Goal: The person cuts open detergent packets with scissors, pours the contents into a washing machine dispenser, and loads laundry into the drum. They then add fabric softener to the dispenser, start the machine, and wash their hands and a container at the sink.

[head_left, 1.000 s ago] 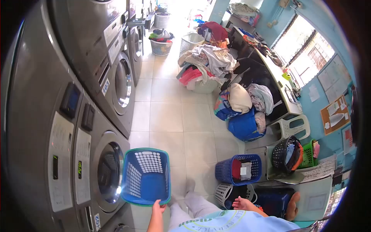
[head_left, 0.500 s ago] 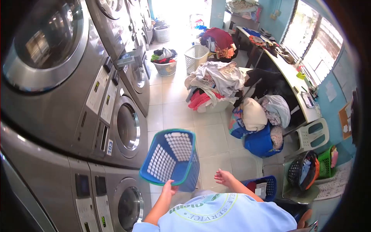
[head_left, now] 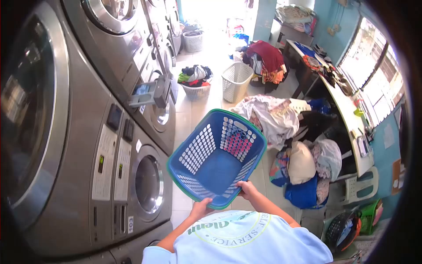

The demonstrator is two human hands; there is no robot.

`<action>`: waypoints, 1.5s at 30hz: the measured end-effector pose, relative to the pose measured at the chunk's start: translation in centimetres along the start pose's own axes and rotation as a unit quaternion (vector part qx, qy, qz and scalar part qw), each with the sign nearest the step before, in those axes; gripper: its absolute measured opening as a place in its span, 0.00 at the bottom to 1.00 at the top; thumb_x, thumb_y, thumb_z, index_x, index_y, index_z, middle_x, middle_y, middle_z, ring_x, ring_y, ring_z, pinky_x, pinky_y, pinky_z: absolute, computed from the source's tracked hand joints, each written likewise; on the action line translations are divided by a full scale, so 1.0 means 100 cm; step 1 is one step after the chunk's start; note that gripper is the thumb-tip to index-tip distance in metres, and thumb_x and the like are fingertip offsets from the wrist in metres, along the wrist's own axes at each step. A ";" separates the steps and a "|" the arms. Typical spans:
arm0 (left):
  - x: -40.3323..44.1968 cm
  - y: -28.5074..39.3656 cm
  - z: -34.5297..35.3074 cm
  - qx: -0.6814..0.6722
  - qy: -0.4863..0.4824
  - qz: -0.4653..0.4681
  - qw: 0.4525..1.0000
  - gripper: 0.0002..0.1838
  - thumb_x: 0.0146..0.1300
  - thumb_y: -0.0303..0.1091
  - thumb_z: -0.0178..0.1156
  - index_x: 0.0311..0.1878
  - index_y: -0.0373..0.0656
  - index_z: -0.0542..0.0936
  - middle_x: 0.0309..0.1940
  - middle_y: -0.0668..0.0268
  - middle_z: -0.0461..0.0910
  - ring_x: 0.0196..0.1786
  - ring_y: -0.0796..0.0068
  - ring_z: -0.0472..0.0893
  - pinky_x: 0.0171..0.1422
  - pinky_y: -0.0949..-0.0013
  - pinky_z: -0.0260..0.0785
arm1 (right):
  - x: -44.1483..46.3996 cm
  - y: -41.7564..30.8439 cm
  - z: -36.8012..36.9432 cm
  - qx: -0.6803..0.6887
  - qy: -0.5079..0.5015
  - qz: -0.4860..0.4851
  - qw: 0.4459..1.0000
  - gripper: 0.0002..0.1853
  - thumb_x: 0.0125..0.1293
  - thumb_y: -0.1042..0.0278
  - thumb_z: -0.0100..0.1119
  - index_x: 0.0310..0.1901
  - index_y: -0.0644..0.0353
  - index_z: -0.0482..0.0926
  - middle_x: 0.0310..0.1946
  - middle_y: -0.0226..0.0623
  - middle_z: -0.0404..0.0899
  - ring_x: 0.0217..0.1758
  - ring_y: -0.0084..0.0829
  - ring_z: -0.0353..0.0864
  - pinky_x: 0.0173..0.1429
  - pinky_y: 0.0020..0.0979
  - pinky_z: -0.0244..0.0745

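Note:
A blue laundry basket [head_left: 215,169] with a green rim and slotted walls is held up in front of my body, tilted so its bare inside faces me. Its near rim is gripped by my left hand [head_left: 201,208], fingers closed around the edge. On the right side of the same rim, my right hand [head_left: 247,190] is closed too, thumb over the edge. Pink cloth shows through the holes of the far wall. Beyond the basket lies a heap of pale laundry [head_left: 274,119], partly hidden by it.
Stacked grey machines [head_left: 79,145] line the left, with a detergent drawer [head_left: 154,93] pulled out. A white basket of clothes [head_left: 196,88] and a cream basket [head_left: 236,81] stand ahead. Stuffed bags [head_left: 303,176], a white chair [head_left: 361,187] and a long table [head_left: 336,101] are on the right.
The basket has been raised and turned rightward. My right hand, free before, has taken hold of its rim, while my left hand keeps its grip. The view has shifted forward.

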State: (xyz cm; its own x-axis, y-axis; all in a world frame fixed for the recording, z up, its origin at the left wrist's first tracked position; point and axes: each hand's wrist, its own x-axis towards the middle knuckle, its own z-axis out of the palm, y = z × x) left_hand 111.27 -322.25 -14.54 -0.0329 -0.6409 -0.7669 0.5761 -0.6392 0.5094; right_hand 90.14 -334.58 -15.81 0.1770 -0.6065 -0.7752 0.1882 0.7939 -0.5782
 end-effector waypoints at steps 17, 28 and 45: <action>0.199 0.334 0.024 0.261 0.210 0.192 0.922 0.16 0.62 0.43 0.61 0.33 0.37 0.79 0.19 0.66 0.78 0.20 0.81 0.75 0.25 0.76 0.66 | 0.307 -0.257 0.085 -0.075 -0.054 0.086 0.992 0.34 0.50 0.77 0.53 0.62 0.53 0.56 0.47 0.44 0.71 0.44 0.44 0.77 0.42 0.59 0.74; 0.266 0.458 0.062 0.228 0.418 0.396 0.785 0.19 0.68 0.39 0.53 0.52 0.31 0.75 0.42 0.56 0.81 0.40 0.71 0.81 0.43 0.72 0.73 | 0.447 -0.359 0.129 -0.130 -0.033 0.114 0.984 0.39 0.48 0.78 0.54 0.64 0.48 0.54 0.48 0.43 0.67 0.46 0.43 0.76 0.43 0.59 0.75; 0.281 0.529 0.000 0.166 0.595 0.373 0.692 0.17 0.71 0.36 0.46 0.42 0.31 0.79 0.38 0.55 0.82 0.42 0.66 0.82 0.48 0.68 0.75 | 0.596 -0.469 0.193 -0.170 0.051 0.042 0.983 0.32 0.50 0.74 0.54 0.59 0.45 0.57 0.38 0.36 0.70 0.36 0.36 0.76 0.35 0.53 0.75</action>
State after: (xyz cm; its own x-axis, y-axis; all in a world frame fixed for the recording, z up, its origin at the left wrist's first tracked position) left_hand 140.80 -374.04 -9.13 0.9827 -0.1672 0.0795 -0.1550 -0.5080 0.8473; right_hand 110.55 -408.80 -30.03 0.0778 -0.5440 -0.8355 -0.1592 0.8205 -0.5490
